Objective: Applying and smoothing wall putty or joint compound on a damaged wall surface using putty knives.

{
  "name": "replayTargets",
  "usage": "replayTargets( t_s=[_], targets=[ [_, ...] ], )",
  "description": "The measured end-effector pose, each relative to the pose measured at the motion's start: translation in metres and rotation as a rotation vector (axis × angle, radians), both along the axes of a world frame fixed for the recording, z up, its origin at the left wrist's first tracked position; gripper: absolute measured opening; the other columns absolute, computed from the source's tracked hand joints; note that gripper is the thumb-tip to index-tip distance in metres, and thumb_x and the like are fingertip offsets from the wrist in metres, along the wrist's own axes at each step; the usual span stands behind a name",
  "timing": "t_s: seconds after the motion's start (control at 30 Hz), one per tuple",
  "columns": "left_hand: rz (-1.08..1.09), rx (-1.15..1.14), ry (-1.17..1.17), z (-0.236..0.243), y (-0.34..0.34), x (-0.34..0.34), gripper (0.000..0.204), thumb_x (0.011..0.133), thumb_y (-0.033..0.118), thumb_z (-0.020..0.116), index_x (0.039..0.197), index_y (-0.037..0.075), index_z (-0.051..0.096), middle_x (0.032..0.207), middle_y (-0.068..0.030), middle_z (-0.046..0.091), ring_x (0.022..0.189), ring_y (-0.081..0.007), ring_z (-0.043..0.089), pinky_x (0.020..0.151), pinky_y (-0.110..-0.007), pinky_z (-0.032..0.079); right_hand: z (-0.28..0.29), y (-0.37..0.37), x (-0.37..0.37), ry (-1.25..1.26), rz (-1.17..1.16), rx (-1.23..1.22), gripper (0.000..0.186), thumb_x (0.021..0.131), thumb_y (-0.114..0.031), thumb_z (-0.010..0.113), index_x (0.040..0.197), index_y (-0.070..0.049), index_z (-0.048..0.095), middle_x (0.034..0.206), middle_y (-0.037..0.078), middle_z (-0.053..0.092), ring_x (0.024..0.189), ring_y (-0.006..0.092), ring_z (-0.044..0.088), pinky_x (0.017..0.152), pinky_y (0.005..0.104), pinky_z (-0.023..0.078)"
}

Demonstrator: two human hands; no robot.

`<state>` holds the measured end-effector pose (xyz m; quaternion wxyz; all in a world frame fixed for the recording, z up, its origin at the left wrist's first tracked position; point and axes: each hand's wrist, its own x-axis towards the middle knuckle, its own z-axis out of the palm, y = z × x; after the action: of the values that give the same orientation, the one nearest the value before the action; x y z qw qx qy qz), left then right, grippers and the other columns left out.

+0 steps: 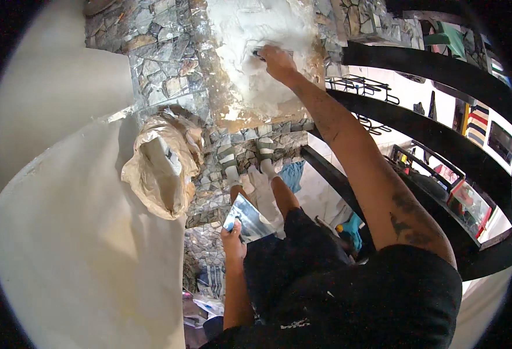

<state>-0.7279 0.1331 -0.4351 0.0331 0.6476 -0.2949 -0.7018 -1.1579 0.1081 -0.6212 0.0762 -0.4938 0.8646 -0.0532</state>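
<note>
My right hand (277, 63) is closed on a dark-handled flat tool (258, 53), held against a patch of white paste (238, 32) in the stone-clad surface, whose edges are scraped tan. Its blade is mostly hidden by my hand. Lower down, my left hand (234, 238) grips a shiny rectangular steel trowel (251, 220), held in front of my legs. An open, crumpled brown paper bag (143, 189) of pale material sits to the left of the patch.
My sandaled feet stand on an irregular stone-mosaic step (247, 152). A smooth cream wall (64, 203) curves along the left. Curved black beams (424, 61) with wire racks (372, 87) run along the right, with assorted items below, including a blue cloth (291, 174).
</note>
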Motion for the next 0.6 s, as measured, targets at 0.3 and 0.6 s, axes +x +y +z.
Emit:
replayTargets(
  t_s=[0.3, 0.6],
  targets=[
    [0.125, 0.106, 0.06, -0.017, 0.009, 0.022, 0.013, 0.075, 0.012, 0.058, 0.083, 0.002, 0.054, 0.075, 0.0006, 0.053, 0.066, -0.0076, 0.048, 0.061, -0.021, 0.038, 0.032, -0.009, -0.022, -0.143, 0.063, -0.041, 0.038, 0.064, 0.0, 0.046, 0.099, -0.013, 0.052, 0.096, 0.009, 0.052, 0.088, 0.0265, 0.052, 0.075, 0.0364, 0.043],
    [0.093, 0.013, 0.038, -0.027, 0.015, 0.035, 0.019, 0.075, 0.015, 0.059, 0.086, 0.002, 0.052, 0.076, 0.0001, 0.053, 0.068, -0.009, 0.049, 0.064, -0.023, 0.039, 0.039, -0.038, 0.025, -0.062, 0.129, 0.058, 0.026, 0.066, -0.002, 0.048, 0.089, -0.011, 0.057, 0.088, 0.009, 0.054, 0.082, 0.0262, 0.054, 0.068, 0.0377, 0.045]
  ],
)
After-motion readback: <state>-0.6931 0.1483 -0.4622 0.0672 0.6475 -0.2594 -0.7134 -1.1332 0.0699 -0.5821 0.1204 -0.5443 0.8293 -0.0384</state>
